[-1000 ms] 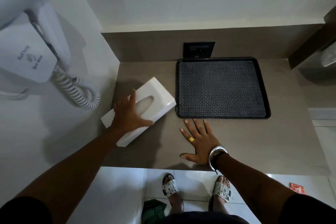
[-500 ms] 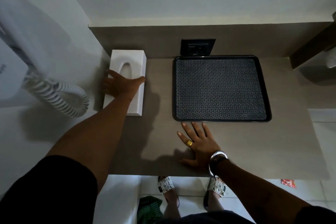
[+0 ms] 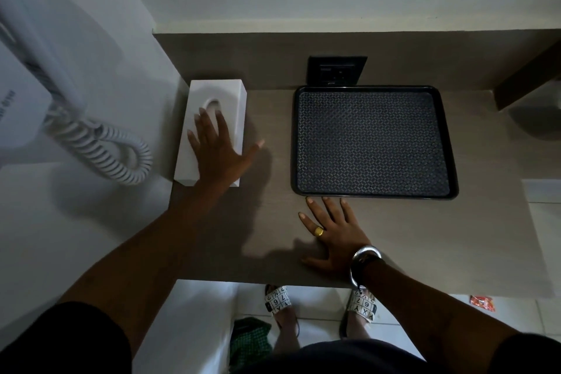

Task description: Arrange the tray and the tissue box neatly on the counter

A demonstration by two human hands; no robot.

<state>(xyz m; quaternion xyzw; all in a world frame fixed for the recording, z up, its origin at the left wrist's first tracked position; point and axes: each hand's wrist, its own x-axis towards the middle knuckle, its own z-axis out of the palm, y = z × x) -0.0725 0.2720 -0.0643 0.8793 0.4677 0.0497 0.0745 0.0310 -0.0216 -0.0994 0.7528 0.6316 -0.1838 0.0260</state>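
The white tissue box (image 3: 214, 118) lies lengthwise in the upper left of the frame, in the back corner of the grey counter (image 3: 394, 237), its long side against the left wall. The left hand (image 3: 217, 150) lies flat on top of it, fingers spread and thumb out over the counter; whether the palm presses down or only rests is hard to tell. The dark textured tray (image 3: 372, 143) sits right of centre, well apart from the box, its far edge just below the black wall socket (image 3: 337, 70). The right hand (image 3: 334, 232) lies flat on the counter, fingers spread, fingertips just at the tray's near edge.
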